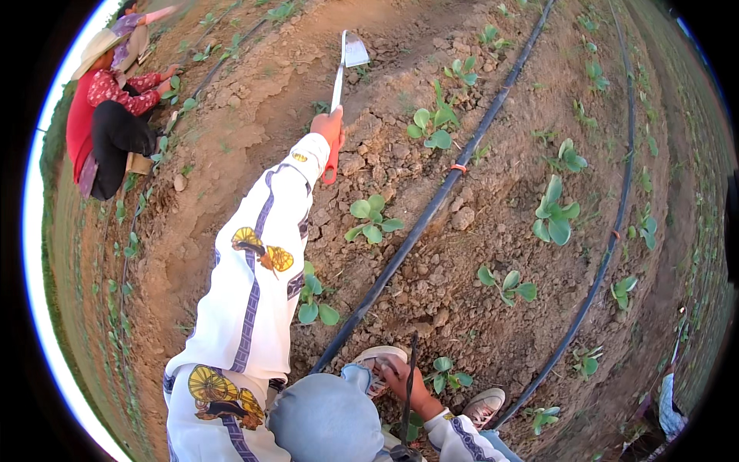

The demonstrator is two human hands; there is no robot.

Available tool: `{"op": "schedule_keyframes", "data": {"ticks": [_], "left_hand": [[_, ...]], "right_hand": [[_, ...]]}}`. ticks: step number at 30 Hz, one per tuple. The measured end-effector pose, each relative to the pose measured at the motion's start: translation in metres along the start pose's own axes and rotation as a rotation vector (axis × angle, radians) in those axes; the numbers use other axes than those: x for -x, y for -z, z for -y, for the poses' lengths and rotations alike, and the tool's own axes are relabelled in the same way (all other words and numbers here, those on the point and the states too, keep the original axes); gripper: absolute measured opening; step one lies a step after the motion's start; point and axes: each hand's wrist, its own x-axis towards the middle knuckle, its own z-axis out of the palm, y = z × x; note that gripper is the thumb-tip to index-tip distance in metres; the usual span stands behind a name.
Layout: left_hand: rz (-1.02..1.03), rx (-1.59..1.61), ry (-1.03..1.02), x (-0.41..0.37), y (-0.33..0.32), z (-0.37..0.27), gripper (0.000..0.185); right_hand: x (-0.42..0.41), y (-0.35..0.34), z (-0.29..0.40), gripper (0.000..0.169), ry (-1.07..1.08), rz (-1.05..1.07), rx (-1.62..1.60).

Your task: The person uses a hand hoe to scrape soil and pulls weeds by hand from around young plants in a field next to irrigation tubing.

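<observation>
My left hand (pixel 328 127) reaches far forward, closed around the red handle (pixel 332 164) of a short hand hoe. The hoe's metal blade (pixel 354 51) is just over the bare soil (pixel 288 75), and I cannot tell if it touches. Low in the view, my right hand (pixel 401 378) hangs beside my shoe (pixel 378 361), fingers curled. A dark cord (pixel 410 381) crosses in front of it, so whether it holds anything is unclear. Closest to the hoe are leafy seedlings (pixel 434 124), and another seedling (pixel 373 219) grows below the handle.
A black drip pipe (pixel 424 222) runs diagonally between the seedlings, and a second pipe (pixel 606 254) curves to its right. At left a person in a straw hat (pixel 99 49) crouches by another row, a second person (pixel 130 29) behind. Another person's sleeve (pixel 670 404) shows at lower right.
</observation>
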Motion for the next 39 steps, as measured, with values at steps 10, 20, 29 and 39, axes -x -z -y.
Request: {"op": "schedule_keyframes", "data": {"ticks": [10,20,29,39], "left_hand": [[0.102,-0.201,0.150,-0.002,0.016,0.016,0.039],[-0.050,-0.153,-0.003,-0.002,0.074,0.032,0.041],[0.073,-0.410,0.124,0.068,0.134,0.084,0.041],[0.024,-0.082,-0.157,0.132,0.041,0.032,0.033]], "right_hand": [[-0.007,-0.004,-0.003,0.021,0.058,-0.091,-0.092],[-0.008,0.000,0.008,0.017,-0.073,-0.014,-0.202],[-0.011,0.004,0.005,0.017,-0.054,-0.005,-0.216],[-0.009,0.002,0.003,0.020,0.001,-0.007,-0.243]]}}
